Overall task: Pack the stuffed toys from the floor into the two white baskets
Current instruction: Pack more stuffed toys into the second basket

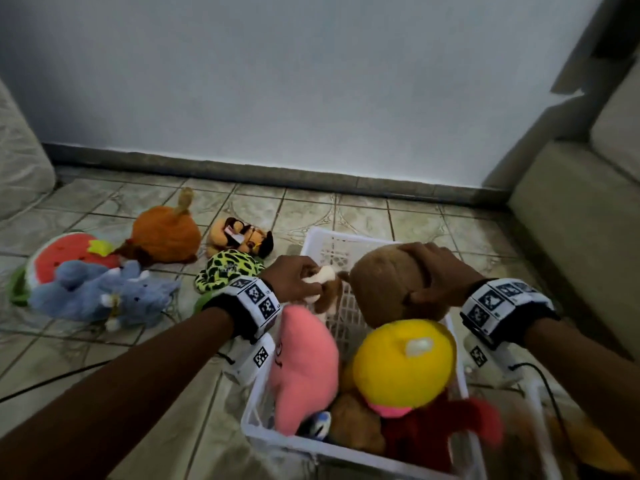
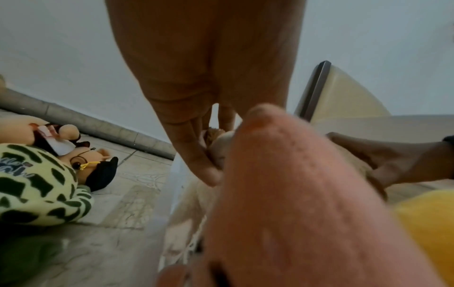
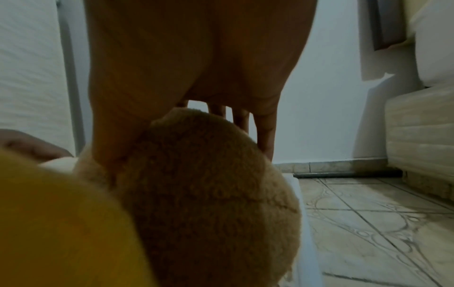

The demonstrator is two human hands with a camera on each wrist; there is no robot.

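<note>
- Step in hand: lowering a brown teddy bear (image 1: 391, 285) into the white basket (image 1: 313, 240), above its far end.
- Right hand (image 1: 436, 275) clamps its head; left hand (image 1: 294, 277) pinches a cream paw.
- Next, I judge: press it into the gap beyond the pink toy (image 1: 304, 365) and yellow toy (image 1: 403, 365), then let go.

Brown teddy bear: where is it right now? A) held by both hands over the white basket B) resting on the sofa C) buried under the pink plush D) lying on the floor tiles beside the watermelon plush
A: the right hand grips the brown teddy bear by its head while the left hand pinches its pale paw, above the white basket.
</note>
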